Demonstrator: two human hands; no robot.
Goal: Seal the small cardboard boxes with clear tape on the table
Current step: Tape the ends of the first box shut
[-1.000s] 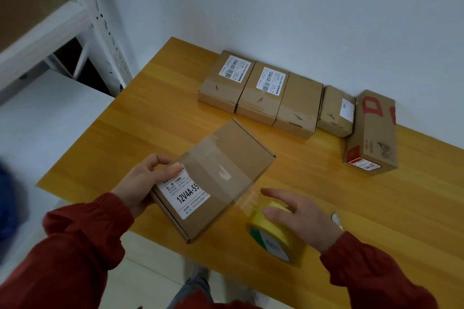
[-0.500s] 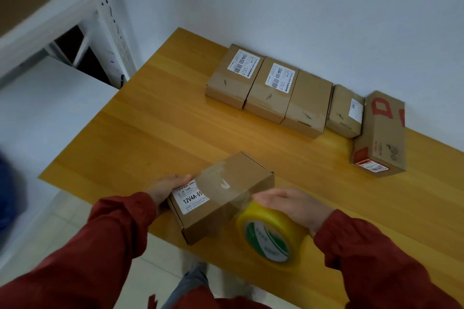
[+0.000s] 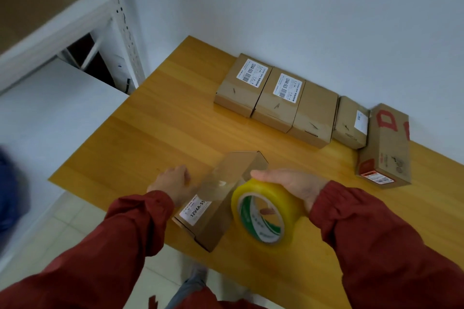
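Left hand [image 3: 173, 183] holds tilted box [image 3: 216, 223]; right hand [image 3: 292, 187] grips tape roll [image 3: 261, 211], strip [image 3: 213, 179] stretched across. Best kept taut and square, then pressed flat.

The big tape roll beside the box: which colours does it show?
The round yellowish clear tape roll has a green and white core; head view.

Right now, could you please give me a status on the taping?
Left hand holds the box. Right hand grips the tape roll, strip across the box. Other boxes apart, by the wall.
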